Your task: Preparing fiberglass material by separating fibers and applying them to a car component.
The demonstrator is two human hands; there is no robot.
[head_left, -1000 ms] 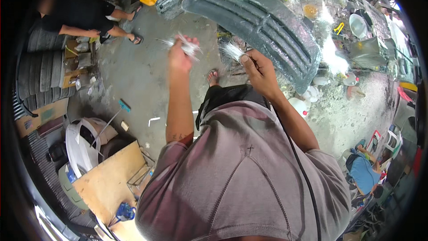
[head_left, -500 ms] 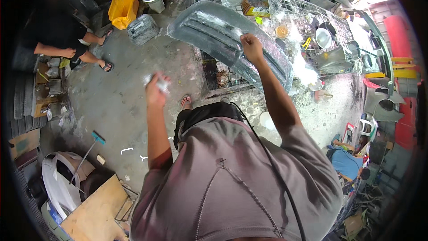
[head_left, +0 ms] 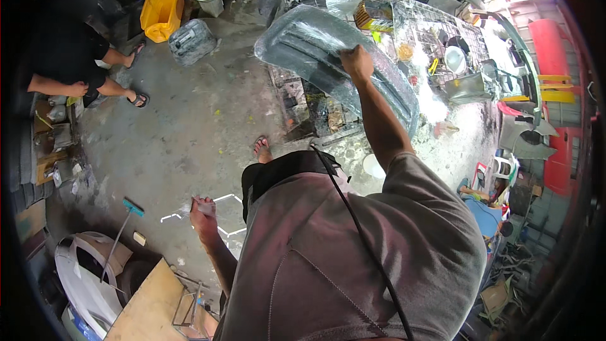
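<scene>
Grey car grille panel (head_left: 315, 57) propped on the wire-mesh rack (head_left: 404, 12), our right hand on it

We judge this long ribbed panel light for its size and stiff but liable to flex, so the thick upper rim, where our right hand (head_left: 356, 63) is curled onto it, looks the safest grip (its glossy wet-looking face seems slippery). Our left hand (head_left: 203, 211) hangs low over the concrete floor (head_left: 189, 132), fingers closed around a small pale scrap, cloth or abrasive paper, we cannot tell which. Beyond sit a yellow mop bucket (head_left: 161, 12) and a crouching person (head_left: 69, 69)
</scene>
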